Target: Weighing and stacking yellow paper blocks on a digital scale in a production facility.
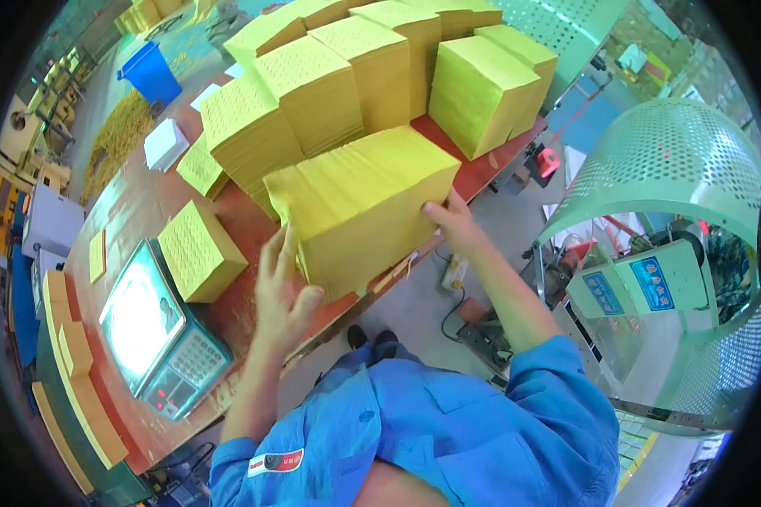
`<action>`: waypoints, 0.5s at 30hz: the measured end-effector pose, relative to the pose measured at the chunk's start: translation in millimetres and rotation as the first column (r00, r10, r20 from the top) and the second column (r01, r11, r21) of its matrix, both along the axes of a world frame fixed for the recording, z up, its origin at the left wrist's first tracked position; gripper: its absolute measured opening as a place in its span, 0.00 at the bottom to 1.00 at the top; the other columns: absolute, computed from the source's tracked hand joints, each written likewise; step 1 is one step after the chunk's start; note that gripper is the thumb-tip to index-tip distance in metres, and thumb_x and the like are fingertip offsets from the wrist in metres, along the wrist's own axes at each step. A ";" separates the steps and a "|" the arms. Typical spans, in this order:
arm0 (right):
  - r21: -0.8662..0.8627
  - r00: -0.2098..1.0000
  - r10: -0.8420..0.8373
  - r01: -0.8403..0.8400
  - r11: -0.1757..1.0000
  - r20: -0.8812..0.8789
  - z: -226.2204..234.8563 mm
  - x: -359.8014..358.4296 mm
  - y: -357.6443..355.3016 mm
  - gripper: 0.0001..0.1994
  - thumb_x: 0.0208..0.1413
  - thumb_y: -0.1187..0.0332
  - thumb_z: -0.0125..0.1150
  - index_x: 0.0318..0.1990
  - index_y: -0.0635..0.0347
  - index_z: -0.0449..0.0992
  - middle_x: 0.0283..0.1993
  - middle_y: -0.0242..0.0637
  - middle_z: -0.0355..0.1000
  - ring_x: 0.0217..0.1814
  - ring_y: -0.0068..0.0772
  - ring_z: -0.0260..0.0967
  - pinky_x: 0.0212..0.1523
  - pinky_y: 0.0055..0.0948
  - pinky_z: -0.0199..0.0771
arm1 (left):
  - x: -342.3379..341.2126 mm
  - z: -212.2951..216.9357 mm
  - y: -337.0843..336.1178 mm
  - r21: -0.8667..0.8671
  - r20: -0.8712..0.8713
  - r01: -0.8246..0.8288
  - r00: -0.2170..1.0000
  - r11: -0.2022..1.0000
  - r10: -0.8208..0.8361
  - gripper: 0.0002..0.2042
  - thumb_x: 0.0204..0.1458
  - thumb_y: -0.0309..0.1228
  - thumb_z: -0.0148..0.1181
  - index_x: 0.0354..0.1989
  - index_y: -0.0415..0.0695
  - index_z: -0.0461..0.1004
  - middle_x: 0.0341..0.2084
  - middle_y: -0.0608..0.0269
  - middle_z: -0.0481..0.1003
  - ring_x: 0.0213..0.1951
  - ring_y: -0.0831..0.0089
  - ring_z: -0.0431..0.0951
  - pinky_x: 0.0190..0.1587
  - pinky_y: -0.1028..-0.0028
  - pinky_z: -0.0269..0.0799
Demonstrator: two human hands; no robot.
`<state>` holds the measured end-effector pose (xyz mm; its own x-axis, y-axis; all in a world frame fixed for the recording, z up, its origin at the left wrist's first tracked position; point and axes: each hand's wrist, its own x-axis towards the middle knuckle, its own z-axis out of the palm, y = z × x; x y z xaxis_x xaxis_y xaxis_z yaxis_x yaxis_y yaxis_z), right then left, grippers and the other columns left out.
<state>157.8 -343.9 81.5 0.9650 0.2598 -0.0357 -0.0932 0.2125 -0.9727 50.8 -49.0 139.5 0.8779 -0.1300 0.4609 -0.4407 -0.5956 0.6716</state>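
Observation:
A thick stack of yellow paper sheets (372, 203) stands at the table's front edge, in front of me. My right hand (455, 221) grips its right end, thumb on the near face and the other fingers round the corner, partly hidden. My left hand (281, 291) is at the stack's left end; its fingers are stretched along that end and the thumb is spread away from them. Some sheets at the left end stick out unevenly. Left of that hand, a smaller yellow paper stack (201, 252) lies beside a digital scale (165, 329) with a shiny tray.
Several tall yellow paper stacks (330, 80) stand behind, with further stacks (486, 93) at the back right. The red-brown tabletop (131, 203) also carries white paper (166, 145). A perforated green machine guard (676, 160) stands right. A blue bin (150, 74) is beyond the table.

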 end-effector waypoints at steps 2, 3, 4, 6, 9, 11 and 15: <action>0.139 0.996 0.046 -0.035 0.990 -0.075 5.8 6.4 -5.5 0.34 0.57 0.58 0.62 0.67 0.60 0.54 0.63 0.39 0.63 0.65 0.35 0.59 0.64 0.36 0.60 | 11.4 53.2 8.6 0.106 -0.024 0.012 1.000 0.994 -0.009 0.22 0.52 0.34 0.54 0.54 0.34 0.71 0.45 0.49 0.69 0.50 0.53 0.68 0.54 0.59 0.62; 0.291 0.983 0.105 -0.058 0.955 -0.149 6.1 9.3 -6.8 0.34 0.59 0.53 0.59 0.67 0.59 0.55 0.63 0.40 0.63 0.66 0.36 0.60 0.64 0.37 0.60 | 16.7 75.7 8.0 0.237 0.041 -0.017 0.999 0.971 0.008 0.20 0.51 0.33 0.54 0.51 0.34 0.74 0.42 0.50 0.69 0.47 0.53 0.68 0.52 0.60 0.61; 0.273 0.981 0.068 -0.016 0.962 -0.183 5.0 12.7 -7.7 0.34 0.59 0.53 0.59 0.67 0.59 0.55 0.63 0.40 0.63 0.66 0.36 0.60 0.64 0.37 0.60 | 22.8 93.6 4.2 0.375 0.107 -0.077 0.994 0.924 0.039 0.18 0.49 0.31 0.54 0.47 0.35 0.76 0.40 0.51 0.70 0.44 0.54 0.68 0.50 0.61 0.61; 0.319 0.909 0.253 -0.144 0.937 -0.332 -2.5 21.0 -6.7 0.34 0.59 0.46 0.55 0.66 0.58 0.59 0.64 0.42 0.63 0.66 0.39 0.60 0.63 0.41 0.63 | 37.1 115.4 -5.7 0.440 0.102 -0.059 0.995 0.896 0.015 0.15 0.47 0.29 0.55 0.43 0.36 0.77 0.45 0.51 0.70 0.50 0.53 0.68 0.55 0.60 0.60; 0.460 0.818 0.369 -0.147 0.876 -0.441 -19.8 35.5 -6.2 0.31 0.59 0.45 0.54 0.62 0.58 0.64 0.62 0.43 0.67 0.62 0.38 0.65 0.61 0.41 0.66 | 67.7 113.1 -20.2 0.540 0.315 -0.073 0.941 0.838 -0.121 0.08 0.45 0.25 0.57 0.33 0.35 0.73 0.59 0.45 0.65 0.63 0.48 0.61 0.67 0.56 0.52; 0.489 0.783 0.387 -0.122 0.864 -0.487 -29.2 50.3 -8.9 0.30 0.60 0.46 0.54 0.61 0.58 0.66 0.60 0.43 0.68 0.60 0.37 0.67 0.60 0.40 0.66 | 94.8 94.6 -26.9 0.428 0.253 0.097 0.942 0.898 -0.222 0.07 0.46 0.24 0.56 0.33 0.35 0.70 0.60 0.44 0.64 0.62 0.46 0.62 0.65 0.56 0.54; 0.452 0.747 0.415 -0.172 0.875 -0.520 -32.9 77.1 -20.7 0.27 0.62 0.48 0.52 0.60 0.58 0.67 0.58 0.42 0.70 0.56 0.34 0.70 0.58 0.35 0.69 | 131.9 59.0 -36.2 0.171 0.176 0.175 0.963 0.970 -0.205 0.06 0.50 0.21 0.53 0.34 0.37 0.63 0.59 0.44 0.66 0.55 0.48 0.70 0.55 0.62 0.65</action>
<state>234.9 -364.5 48.6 0.6534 0.6365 -0.4098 -0.7308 0.3892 -0.5608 182.7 -85.1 198.5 0.7279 -0.3675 0.5788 -0.6665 -0.5775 0.4715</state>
